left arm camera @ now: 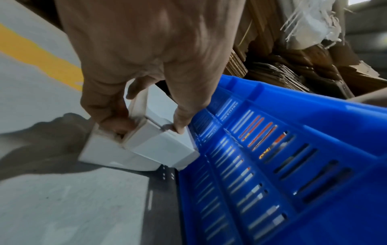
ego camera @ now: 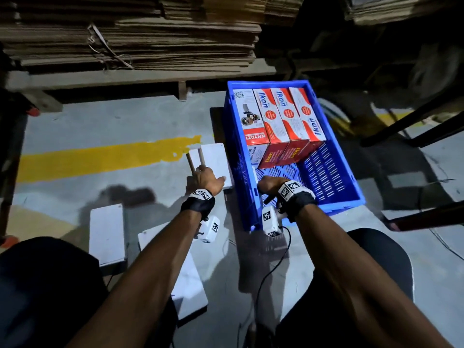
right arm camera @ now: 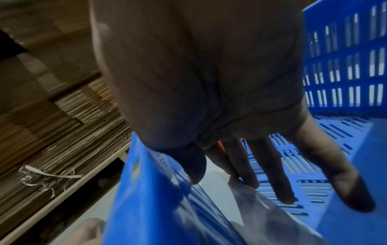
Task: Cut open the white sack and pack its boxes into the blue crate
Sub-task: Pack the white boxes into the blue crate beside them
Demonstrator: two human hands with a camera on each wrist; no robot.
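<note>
The blue crate [ego camera: 267,83] stands on the floor with several red-and-white boxes [ego camera: 281,116] packed at its far end. My left hand [ego camera: 204,177] grips the near end of a white box [ego camera: 217,159] just outside the crate's left wall [left arm camera: 293,132], thumb [left arm camera: 180,126] on the crate side and fingers [left arm camera: 111,116] curled on the other side of the box [left arm camera: 159,142]. My right hand [ego camera: 267,183] is inside the crate by that same wall [right arm camera: 146,199]. It holds another white box [right arm camera: 217,179] between thumb and first two fingers [right arm camera: 247,175]; the other fingers hang free.
Two more white boxes [ego camera: 106,234] [ego camera: 187,275] lie on the grey floor by my knees. A yellow line [ego camera: 100,156] crosses the floor at left. Stacked flat cardboard [ego camera: 125,33] fills the back. Dark metal bars [ego camera: 414,121] stand at right. A black cable [ego camera: 271,267] trails below my right wrist.
</note>
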